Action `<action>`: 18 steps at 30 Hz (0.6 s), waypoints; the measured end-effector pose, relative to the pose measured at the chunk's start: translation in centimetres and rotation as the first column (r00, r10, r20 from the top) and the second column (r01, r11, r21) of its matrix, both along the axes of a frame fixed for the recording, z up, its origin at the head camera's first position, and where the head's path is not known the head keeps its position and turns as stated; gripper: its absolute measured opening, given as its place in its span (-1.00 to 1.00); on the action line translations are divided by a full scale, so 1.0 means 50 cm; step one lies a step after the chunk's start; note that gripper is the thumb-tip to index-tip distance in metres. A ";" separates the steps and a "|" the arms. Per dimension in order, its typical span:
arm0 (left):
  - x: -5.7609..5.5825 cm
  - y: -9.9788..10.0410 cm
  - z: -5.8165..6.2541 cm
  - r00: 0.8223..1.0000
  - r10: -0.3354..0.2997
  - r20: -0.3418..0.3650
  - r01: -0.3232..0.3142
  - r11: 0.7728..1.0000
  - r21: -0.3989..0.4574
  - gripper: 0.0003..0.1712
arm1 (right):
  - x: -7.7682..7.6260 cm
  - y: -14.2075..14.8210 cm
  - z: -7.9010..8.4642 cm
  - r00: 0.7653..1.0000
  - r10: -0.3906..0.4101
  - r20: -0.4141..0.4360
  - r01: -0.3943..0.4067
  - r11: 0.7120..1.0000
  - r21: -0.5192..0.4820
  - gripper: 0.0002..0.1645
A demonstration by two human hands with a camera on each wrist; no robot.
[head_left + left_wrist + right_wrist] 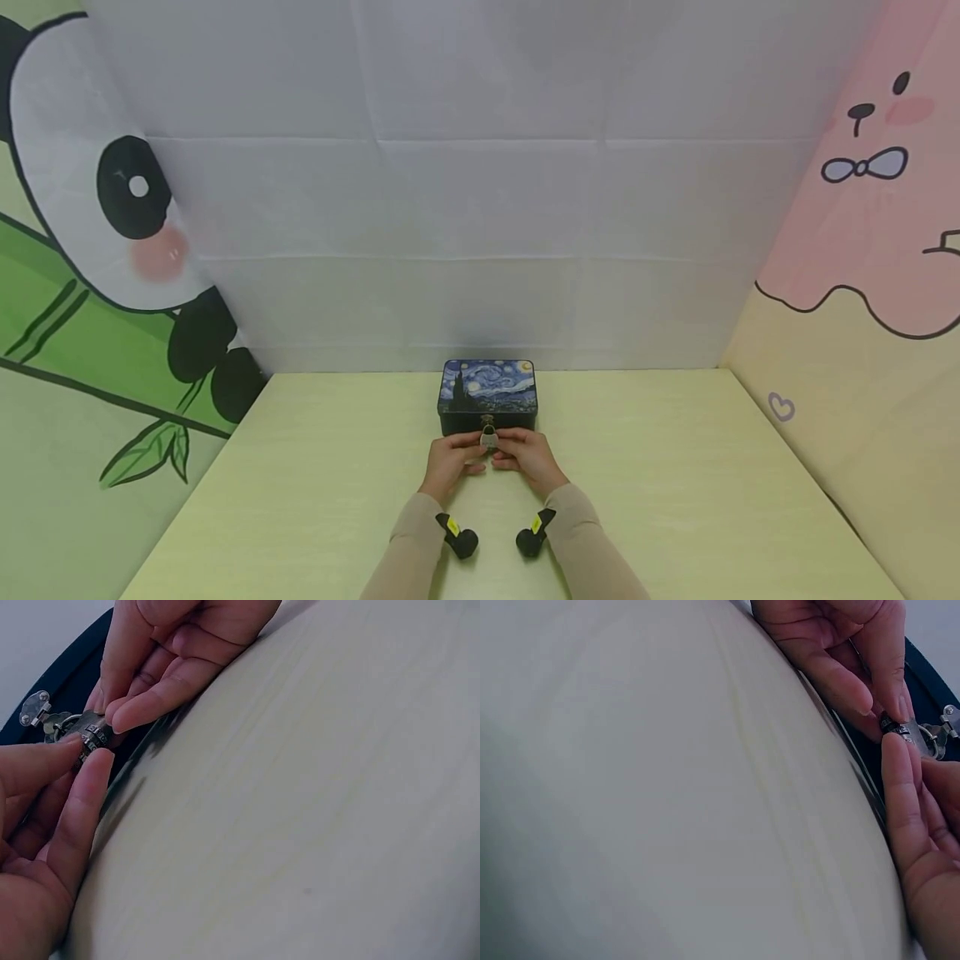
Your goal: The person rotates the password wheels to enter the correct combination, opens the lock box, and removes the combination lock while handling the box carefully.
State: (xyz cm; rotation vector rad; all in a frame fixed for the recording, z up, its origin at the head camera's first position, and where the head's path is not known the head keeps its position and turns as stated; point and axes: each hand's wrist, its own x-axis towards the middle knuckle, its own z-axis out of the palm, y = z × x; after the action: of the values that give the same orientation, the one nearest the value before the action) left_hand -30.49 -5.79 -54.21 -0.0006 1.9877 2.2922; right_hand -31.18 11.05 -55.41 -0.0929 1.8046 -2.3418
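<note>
A dark tin box (487,423) with a swirling night-sky painting on its lid sits at the back of the table. From the metal clasp (35,710) on its front hangs a small combination padlock (489,438), its number dials (93,738) showing in the left wrist view. My left hand (448,462) pinches the padlock from the left with thumb and fingers. On the opposite side, my right hand (528,457) pinches it too, its fingertips close to the dials in the right wrist view. Fingers partly cover the padlock's body.
The pale yellow table (315,500) spreads to both sides of the box. Directly behind the box stands a white fabric backdrop (487,208). Printed side panels flank the table, a panda on the left (75,233) and a pink figure on the right (885,233).
</note>
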 end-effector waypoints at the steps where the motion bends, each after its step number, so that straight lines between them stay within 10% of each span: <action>1: -0.004 0.001 -0.007 1.000 0.007 0.004 -0.007 1.000 0.005 -0.61 | 0.001 0.000 0.001 1.000 0.000 0.000 0.000 1.000 -0.001 -0.59; 18: -0.018 -0.001 -0.026 1.000 0.003 0.021 -0.003 1.000 -0.004 -0.56 | 0.000 -0.001 0.003 1.000 -0.004 0.021 0.004 1.000 -0.008 -0.58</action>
State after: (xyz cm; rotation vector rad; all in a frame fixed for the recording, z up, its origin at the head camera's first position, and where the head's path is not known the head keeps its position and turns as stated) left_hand -31.40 -5.87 -55.53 -0.0272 1.9834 2.2809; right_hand -31.18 11.02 -55.25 -0.0652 1.7868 -2.3440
